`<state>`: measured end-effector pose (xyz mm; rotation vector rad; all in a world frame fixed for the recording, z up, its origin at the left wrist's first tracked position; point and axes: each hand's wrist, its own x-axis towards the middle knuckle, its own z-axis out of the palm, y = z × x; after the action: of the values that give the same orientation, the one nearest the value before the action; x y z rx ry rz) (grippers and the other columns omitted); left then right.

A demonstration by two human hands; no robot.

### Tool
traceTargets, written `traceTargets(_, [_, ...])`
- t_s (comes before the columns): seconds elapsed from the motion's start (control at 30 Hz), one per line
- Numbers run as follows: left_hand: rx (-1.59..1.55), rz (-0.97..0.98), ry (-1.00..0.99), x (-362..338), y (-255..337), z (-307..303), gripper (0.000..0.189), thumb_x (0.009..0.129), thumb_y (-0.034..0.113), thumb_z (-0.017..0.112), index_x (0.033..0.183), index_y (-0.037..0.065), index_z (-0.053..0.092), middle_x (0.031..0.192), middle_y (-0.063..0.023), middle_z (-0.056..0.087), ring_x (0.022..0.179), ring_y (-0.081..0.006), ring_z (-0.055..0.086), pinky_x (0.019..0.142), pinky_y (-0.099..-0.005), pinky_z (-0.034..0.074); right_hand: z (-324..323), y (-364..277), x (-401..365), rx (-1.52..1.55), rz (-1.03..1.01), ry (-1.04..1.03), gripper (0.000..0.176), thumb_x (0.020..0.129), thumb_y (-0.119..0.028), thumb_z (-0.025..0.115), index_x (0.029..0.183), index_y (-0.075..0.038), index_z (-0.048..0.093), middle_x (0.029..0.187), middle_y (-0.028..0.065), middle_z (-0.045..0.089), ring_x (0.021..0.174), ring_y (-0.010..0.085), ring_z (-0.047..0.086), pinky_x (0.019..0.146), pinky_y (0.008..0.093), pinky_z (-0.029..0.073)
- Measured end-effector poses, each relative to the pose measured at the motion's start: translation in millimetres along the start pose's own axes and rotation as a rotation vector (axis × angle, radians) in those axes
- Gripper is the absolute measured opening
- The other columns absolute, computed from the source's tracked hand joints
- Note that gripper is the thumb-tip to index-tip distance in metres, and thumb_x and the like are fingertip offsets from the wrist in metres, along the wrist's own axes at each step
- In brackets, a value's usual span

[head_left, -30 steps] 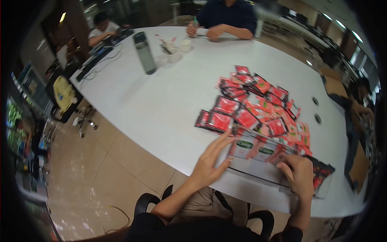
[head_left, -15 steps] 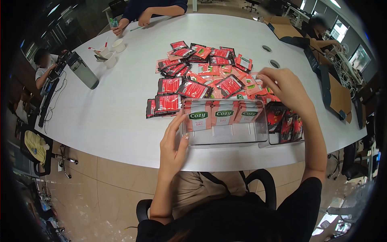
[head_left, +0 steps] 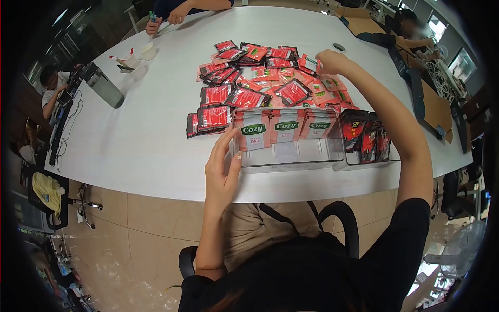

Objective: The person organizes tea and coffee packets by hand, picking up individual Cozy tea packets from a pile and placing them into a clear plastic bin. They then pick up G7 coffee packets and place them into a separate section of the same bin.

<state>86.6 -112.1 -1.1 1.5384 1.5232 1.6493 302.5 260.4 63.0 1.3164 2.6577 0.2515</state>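
Note:
My left hand (head_left: 222, 174) rests against the left end of a clear plastic box (head_left: 306, 165), thumb and fingers apart. Inside the box, pink packets marked Cozy (head_left: 253, 136) stand in three stacks along the back. My right hand (head_left: 332, 63) reaches over the pile, its fingers closed at the right edge of a pink and white packet (head_left: 309, 63); the fingertips are partly hidden. Behind the box lies a loose pile of red, black and pink packets (head_left: 270, 75). A second clear box (head_left: 364, 165), right of the first, holds dark red packets (head_left: 369, 141).
Across the table (head_left: 130, 171), a person's hands (head_left: 179, 13) rest near the far edge. White cups (head_left: 148, 51) and a grey bottle (head_left: 104, 86) stand at the left. Opened cardboard boxes (head_left: 436, 112) lie at the right, with another person beyond.
My right hand has moved farther across the pile and its fingers have closed at a packet. The view has tilted slightly; my left hand stays at the box.

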Motion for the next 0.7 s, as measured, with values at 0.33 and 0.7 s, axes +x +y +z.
traceTargets(0.33, [-0.010,0.003,-0.010,0,-2,-1,0.044,0.090,0.013,0.052,0.132,0.006,0.049,0.141,-0.0152,0.046,0.131,-0.0318,0.043,0.099,-0.0445,0.040,9,-25,27,0.073,-0.092,-0.197,0.055,0.071,-0.022,0.070,0.120,-0.002,0.056,0.107,0.0218,0.064,0.096,0.0355,0.063,0.082,0.0421,0.051])
traceTargets(0.7, [-0.026,0.020,-0.012,1,-1,-1,0.045,0.088,0.011,0.053,0.132,0.004,0.049,0.140,-0.0200,0.045,0.131,-0.0334,0.043,0.103,-0.0416,0.037,-22,-29,15,0.053,0.022,-0.075,0.025,0.076,-0.014,0.061,0.099,-0.007,0.068,0.098,0.0181,0.067,0.093,0.0350,0.065,0.079,0.0425,0.052])
